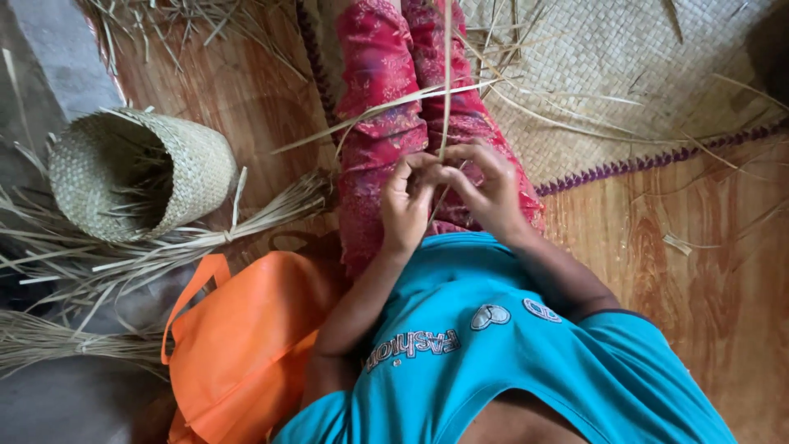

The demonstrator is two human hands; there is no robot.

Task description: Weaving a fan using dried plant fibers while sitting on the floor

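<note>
Head view: left hand and right hand meet over the lap, fingers closed, pinching straw strips taut for control.

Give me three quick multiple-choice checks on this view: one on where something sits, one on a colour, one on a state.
1. Where does the woven basket sit relative to the person's legs?
A. to the image left
B. to the image right
C. on the lap

2. What colour is the bag beside the person?
A. green
B. orange
C. white

3. How does the basket lie?
A. upright
B. tipped on its side
C. upside down, mouth to the floor

Answers: 1 A, it lies on the wooden floor left of the legs in the picture. 2 B, the fabric and handle are orange. 3 B, its open mouth faces sideways, showing the inside. The left hand and right hand pinch straw strips over the lap.
</note>
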